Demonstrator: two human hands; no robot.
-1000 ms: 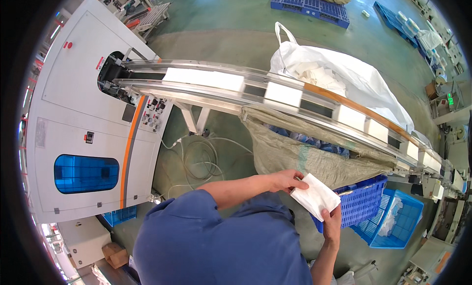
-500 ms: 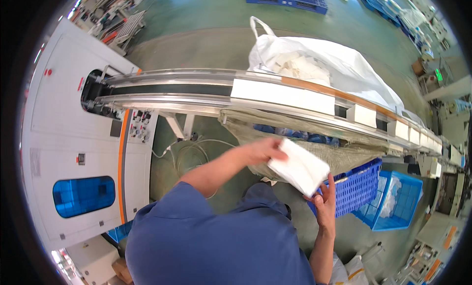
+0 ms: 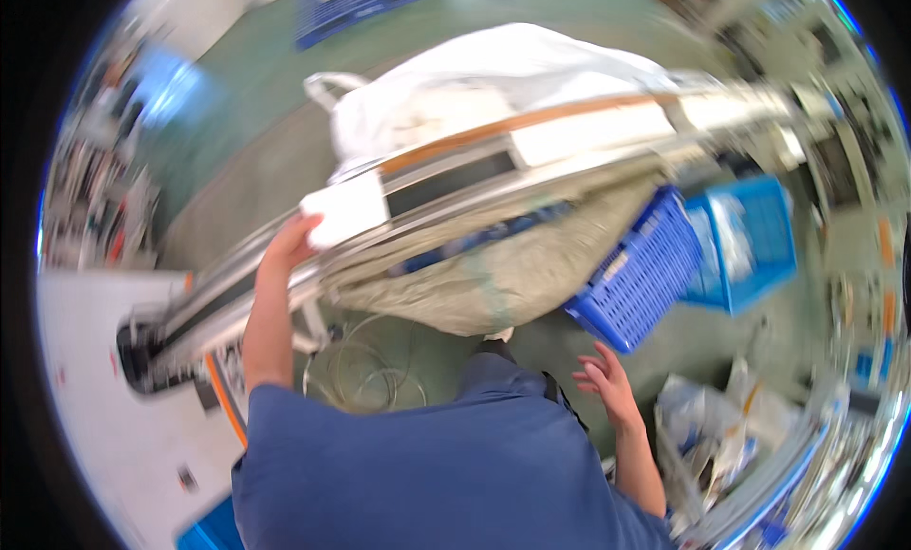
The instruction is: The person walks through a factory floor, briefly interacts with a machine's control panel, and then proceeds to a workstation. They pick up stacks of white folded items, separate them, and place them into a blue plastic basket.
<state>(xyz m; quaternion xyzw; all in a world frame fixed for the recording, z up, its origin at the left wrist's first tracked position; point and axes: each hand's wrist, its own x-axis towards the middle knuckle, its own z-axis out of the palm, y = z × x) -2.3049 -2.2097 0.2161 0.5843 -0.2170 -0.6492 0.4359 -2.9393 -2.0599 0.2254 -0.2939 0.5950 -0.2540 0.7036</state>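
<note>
My left hand grips one end of a flat white block that looks like a stack of tissues. The stack lies across the rails of the conveyor, over its dark belt. Further right on the same conveyor sits a longer white stack, with a gap of bare belt between the two. Held away from the conveyor, my right hand is empty, its fingers apart and slightly curled, near a blue crate.
Behind the conveyor slumps a large white bag with pale scraps inside. Below the rails hangs a beige cloth sling. The blue crate and a lighter blue basket stand right. A white machine is at left; coiled hose lies below.
The stack has gone from between both hands onto the conveyor, carried by my left hand. My right hand has let go of it. The whole view has swung round to the right.
</note>
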